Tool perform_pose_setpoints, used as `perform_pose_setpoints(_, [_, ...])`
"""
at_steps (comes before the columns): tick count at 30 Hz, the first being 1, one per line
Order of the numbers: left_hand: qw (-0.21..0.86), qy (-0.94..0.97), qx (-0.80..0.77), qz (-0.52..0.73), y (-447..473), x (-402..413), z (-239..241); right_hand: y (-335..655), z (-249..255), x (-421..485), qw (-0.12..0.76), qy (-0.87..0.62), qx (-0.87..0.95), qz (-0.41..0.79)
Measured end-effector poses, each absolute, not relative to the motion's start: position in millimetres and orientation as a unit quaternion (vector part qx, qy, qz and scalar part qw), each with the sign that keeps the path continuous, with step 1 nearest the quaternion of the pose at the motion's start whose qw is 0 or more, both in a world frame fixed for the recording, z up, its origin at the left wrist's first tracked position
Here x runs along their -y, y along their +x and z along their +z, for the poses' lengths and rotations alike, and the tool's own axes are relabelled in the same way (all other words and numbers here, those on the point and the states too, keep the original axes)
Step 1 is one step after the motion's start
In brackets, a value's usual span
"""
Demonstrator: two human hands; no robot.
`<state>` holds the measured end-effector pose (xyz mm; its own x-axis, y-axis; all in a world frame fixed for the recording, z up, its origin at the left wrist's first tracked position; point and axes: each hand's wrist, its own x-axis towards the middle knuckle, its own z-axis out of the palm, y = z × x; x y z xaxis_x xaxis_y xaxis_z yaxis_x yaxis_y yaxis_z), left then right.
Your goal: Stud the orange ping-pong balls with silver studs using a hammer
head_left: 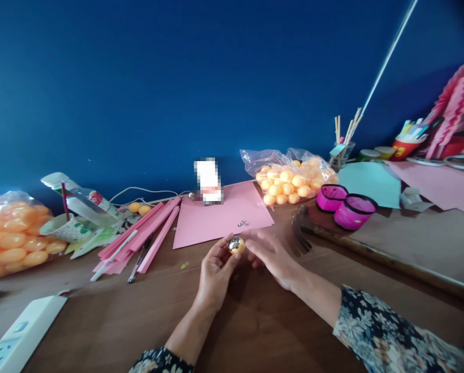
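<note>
My left hand [215, 272] pinches a small orange ball [237, 245] between thumb and fingertips, just above the wooden table [99, 321]. A shiny silver piece shows on the ball's near side. My right hand [272, 255] hovers right beside the ball, fingers stretched out and slightly blurred, holding nothing I can see. Both hands sit at the near edge of a pink paper sheet [220, 215], on which a few tiny metal bits [242, 223] lie.
A clear bag of orange balls [290, 181] lies behind the pink sheet; another bag [10, 235] is at far left. Pink paper strips [138, 235], a pen [137, 264], two magenta tape rolls [346, 204], a hammer [305, 230], a power strip [17, 336] and pale blue paper [371, 181] surround the hands.
</note>
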<state>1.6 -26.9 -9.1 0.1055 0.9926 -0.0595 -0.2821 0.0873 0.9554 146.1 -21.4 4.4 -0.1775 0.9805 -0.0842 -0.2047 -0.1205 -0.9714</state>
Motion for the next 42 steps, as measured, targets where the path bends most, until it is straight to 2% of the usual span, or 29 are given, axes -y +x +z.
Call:
perform_pose_setpoints(5, [0.591, 0.456, -0.423, 0.513, 3.9, 29.0, -8.2, 144.3, 0.5, 21.4, 0.485, -0.388, 0.487, 0.614])
perform_pose_setpoints(11, [0.469, 0.558, -0.459, 0.508, 5.9, 32.7, -5.3, 142.6, -0.5, 20.8, 0.485, -0.305, 0.398, 0.717])
perform_pose_setpoints(15, [0.419, 0.571, -0.484, 0.514, 4.5, 33.3, -2.0, 142.0, -0.2, 21.1, 0.467, -0.297, 0.388, 0.737])
perform_pose_setpoints(19, [0.38, 0.589, -0.49, 0.518, 2.0, 33.7, -4.4, 141.3, 3.9, 22.8, 0.459, -0.295, 0.424, 0.723])
perform_pose_setpoints(29, [0.388, 0.598, -0.431, 0.553, 0.8, 34.8, -10.7, 142.6, 5.8, 21.8, 0.502, -0.283, 0.48, 0.661])
perform_pose_setpoints(42, [0.316, 0.655, -0.47, 0.5, -3.3, 30.1, -7.7, 140.2, 6.1, 21.2, 0.515, -0.291, 0.554, 0.586])
